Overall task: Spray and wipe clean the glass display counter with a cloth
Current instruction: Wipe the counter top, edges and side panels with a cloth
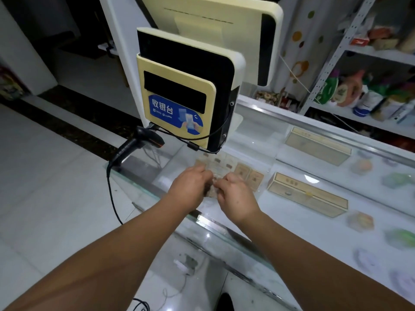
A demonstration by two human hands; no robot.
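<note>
Over the near edge of the glass display counter (332,232), just below centre, a small crumpled cloth (210,191) is pinched between the left hand (188,187) and the right hand (238,198). The fingers of both are curled around it, though the wad itself is blurred. At 12 o'clock a yellow payment terminal (177,104) is mounted, and a black barcode scanner (139,144) is propped at 9 o'clock. Tan boxes (307,194) are seen under the glass at 3 o'clock, and stocked shelves (370,86) at 2 o'clock.
</note>
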